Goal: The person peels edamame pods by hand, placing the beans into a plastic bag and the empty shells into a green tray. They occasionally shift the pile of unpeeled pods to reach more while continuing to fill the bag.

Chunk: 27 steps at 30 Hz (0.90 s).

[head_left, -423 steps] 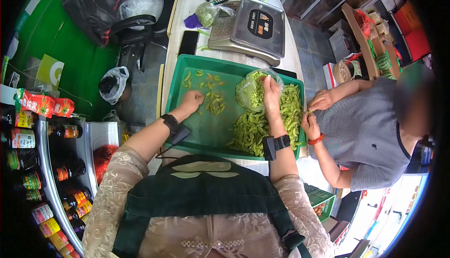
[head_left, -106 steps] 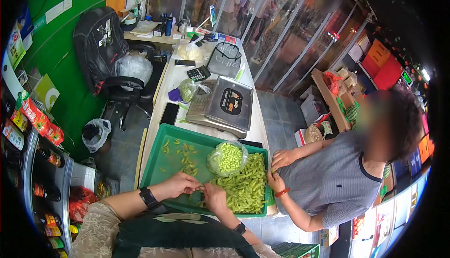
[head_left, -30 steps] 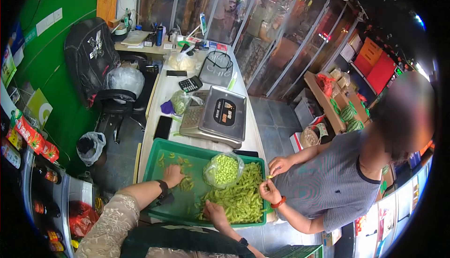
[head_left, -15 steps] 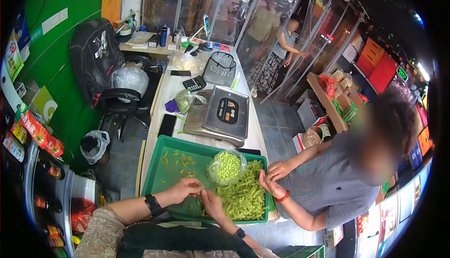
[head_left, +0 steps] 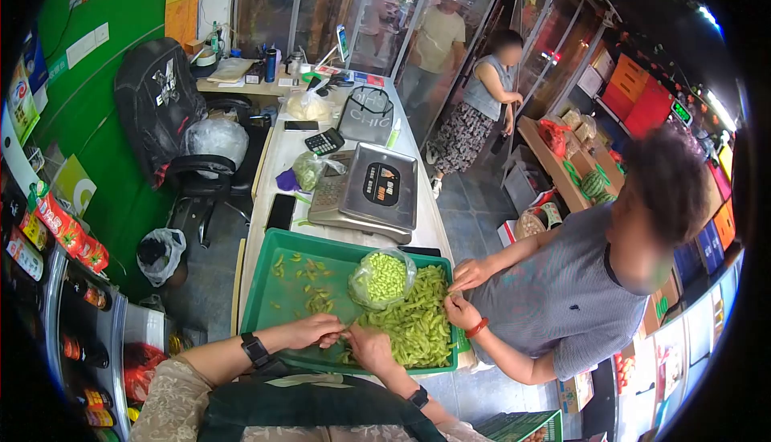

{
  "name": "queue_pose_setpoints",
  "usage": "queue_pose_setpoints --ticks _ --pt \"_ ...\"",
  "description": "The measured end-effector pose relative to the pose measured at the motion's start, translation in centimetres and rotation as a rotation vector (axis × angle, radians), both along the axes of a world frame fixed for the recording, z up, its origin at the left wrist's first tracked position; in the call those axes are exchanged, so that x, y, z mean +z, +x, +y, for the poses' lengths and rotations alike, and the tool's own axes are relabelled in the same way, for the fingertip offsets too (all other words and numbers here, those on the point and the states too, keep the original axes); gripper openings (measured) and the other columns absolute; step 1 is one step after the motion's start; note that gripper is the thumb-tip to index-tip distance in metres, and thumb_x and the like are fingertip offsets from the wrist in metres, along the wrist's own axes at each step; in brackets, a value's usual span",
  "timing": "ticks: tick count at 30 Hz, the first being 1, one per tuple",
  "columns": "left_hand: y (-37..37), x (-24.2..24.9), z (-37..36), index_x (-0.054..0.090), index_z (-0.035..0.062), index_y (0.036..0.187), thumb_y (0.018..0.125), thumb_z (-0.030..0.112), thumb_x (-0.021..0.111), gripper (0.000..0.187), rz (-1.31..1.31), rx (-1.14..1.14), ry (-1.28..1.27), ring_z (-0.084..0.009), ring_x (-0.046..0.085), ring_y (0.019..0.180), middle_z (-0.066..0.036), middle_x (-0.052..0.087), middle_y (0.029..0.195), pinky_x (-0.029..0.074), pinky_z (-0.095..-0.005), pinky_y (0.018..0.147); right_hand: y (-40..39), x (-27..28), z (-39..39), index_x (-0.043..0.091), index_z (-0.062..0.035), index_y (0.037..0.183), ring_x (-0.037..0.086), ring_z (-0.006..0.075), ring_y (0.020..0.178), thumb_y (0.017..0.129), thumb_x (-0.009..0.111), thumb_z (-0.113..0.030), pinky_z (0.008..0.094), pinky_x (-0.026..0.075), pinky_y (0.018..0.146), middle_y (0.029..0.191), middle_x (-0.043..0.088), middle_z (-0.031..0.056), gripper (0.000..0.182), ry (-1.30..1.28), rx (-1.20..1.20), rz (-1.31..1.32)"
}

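Observation:
Over the front of a green tray [head_left: 255, 297], my left hand [head_left: 318, 330] and my right hand [head_left: 372, 349] meet fingertip to fingertip. Both are pinched closed on what looks like one green soybean pod, mostly hidden by the fingers. A heap of soybean pods [head_left: 418, 329] fills the tray's right side, just beyond my right hand. On the heap's far edge rests a clear bag of shelled beans [head_left: 382, 276]. Scattered empty-looking pods [head_left: 317, 301] lie on the tray's left part, ahead of my left hand.
A co-worker [head_left: 554, 281] stands at the tray's right edge, hands together over its rim. Behind the tray are a weighing scale [head_left: 377, 189], a phone [head_left: 280, 211] and a calculator [head_left: 324, 142]. Another person [head_left: 486, 105] is near the curtained doorway; an office chair [head_left: 161, 105] stands left.
My hands stay together at the tray's front, shifting slightly. The co-worker's head has turned and their hands have come together differently. The person at the doorway has stepped further inside.

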<state>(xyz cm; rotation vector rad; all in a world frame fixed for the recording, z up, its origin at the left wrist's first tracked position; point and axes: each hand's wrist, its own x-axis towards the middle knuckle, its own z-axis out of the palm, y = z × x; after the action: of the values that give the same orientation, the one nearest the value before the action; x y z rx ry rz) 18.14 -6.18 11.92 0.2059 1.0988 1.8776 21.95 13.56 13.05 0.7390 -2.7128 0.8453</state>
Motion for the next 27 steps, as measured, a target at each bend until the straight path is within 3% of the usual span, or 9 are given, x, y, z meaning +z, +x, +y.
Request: queue_pose_setpoints --ticks 7,17,27 --pt "0.3 1.1 0.1 0.050 0.0027 0.087 0.099 0.019 0.045 0.022 0.086 -0.005 -0.037 -0.0093 0.038 0.061 0.002 0.040 0.071 0.034 -0.0242 0.055 0.2 1.1 0.1 0.052 -0.0081 0.078 0.057 0.0315 0.058 0.084 0.062 -0.018 0.0435 0.043 0.050 0.062 0.054 0.0126 0.015 0.101 0.009 0.063" --pt "0.5 1.9 0.4 0.050 0.0032 0.082 0.094 0.014 0.041 0.018 -0.056 0.041 -0.027 -0.0086 0.032 0.055 0.003 0.034 0.065 0.030 -0.0247 0.051 -0.1 1.5 -0.1 0.051 -0.0083 0.074 0.056 0.0283 0.056 0.082 0.064 -0.016 0.0408 0.043 0.049 0.061 0.053 0.0101 0.017 0.111 0.053 0.146" --pt "0.8 3.0 1.4 0.045 0.0063 0.067 0.089 0.012 0.042 0.023 -0.094 0.178 -0.098 -0.0104 0.032 0.052 0.001 0.037 0.060 0.029 -0.0268 0.048 0.4 1.3 -0.7 0.051 -0.0066 0.071 0.057 0.0312 0.056 0.084 0.064 -0.017 0.0433 0.044 0.050 0.058 0.052 0.0132 0.020 0.044 -0.010 0.084"
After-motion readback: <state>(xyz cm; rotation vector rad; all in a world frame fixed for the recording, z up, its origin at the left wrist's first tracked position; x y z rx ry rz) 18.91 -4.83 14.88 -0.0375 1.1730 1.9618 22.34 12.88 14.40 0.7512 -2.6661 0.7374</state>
